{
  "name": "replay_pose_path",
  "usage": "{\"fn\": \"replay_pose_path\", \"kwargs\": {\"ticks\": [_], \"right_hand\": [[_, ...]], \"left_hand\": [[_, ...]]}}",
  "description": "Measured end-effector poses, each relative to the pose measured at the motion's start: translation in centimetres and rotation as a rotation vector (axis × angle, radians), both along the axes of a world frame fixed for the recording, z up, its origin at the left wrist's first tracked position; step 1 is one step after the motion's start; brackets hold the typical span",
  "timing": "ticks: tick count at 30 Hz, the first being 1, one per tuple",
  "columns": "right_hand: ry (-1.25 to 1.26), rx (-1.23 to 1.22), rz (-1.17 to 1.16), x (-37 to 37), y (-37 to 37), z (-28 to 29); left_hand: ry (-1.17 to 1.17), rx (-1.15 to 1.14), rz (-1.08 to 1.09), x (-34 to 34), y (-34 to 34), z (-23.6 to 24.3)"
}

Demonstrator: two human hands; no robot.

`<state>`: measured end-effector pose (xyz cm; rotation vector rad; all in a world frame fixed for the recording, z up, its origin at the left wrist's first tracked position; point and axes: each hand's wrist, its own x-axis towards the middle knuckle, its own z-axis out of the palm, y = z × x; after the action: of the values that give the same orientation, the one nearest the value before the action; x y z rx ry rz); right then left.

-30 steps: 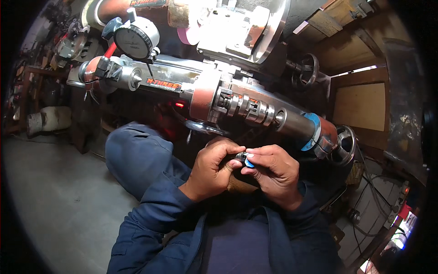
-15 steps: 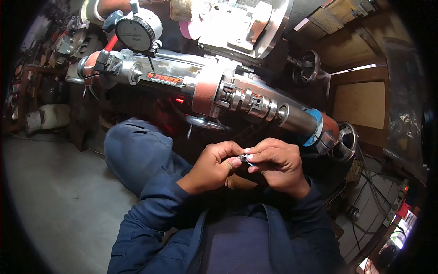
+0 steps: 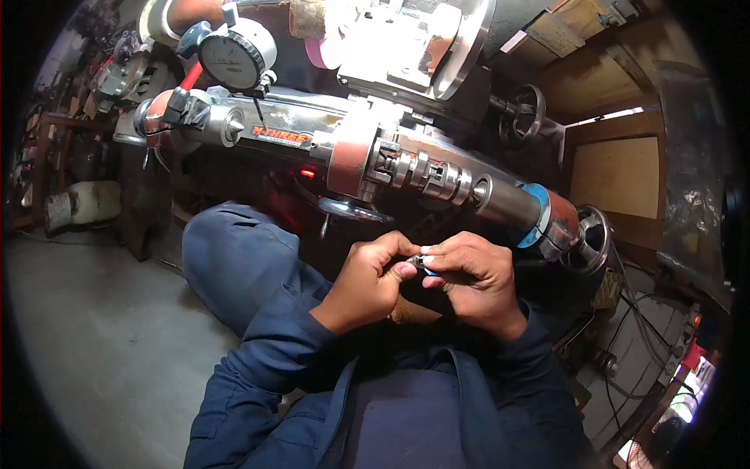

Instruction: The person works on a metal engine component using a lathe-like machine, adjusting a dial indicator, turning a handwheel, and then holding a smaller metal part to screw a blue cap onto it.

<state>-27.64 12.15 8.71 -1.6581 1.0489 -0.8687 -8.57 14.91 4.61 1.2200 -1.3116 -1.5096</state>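
Above my lap, both hands meet over a small metal part (image 3: 417,261), silvery with a bit of blue at its right end. Its kind is too small and too covered to tell. My left hand (image 3: 366,280) pinches it between thumb and forefinger. From the other side, the fingertips of my right hand (image 3: 478,280) close on it too. Just beyond my hands, a camshaft-like piece with round lobes (image 3: 426,176) is mounted on a grinding machine (image 3: 355,160), apart from my fingers.
A dial gauge (image 3: 233,59) stands at the machine's left end, by a pointed centre (image 3: 234,127). Handwheels (image 3: 351,211) jut toward me, another (image 3: 595,241) at the right. A pink grinding wheel (image 3: 324,53) sits behind. Cables (image 3: 637,328) hang at the right; grey floor (image 3: 94,313) lies left.
Both hands stay together on the small part, with only slight shifts of the fingers and a small turn of it. The machine and gauge look the same.
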Motion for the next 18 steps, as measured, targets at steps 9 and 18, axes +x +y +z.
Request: {"fn": "replay_pose_path", "kwargs": {"ticks": [9,18], "right_hand": [[0.03,0.026,0.031,-0.3,-0.2,0.1],[0.062,-0.043,-0.059,0.2,0.4,-0.3]], "left_hand": [[0.205,0.2,0.0,-0.5,0.2,-0.5],[-0.125,-0.209,0.096,-0.7,0.0,-0.2]]}}
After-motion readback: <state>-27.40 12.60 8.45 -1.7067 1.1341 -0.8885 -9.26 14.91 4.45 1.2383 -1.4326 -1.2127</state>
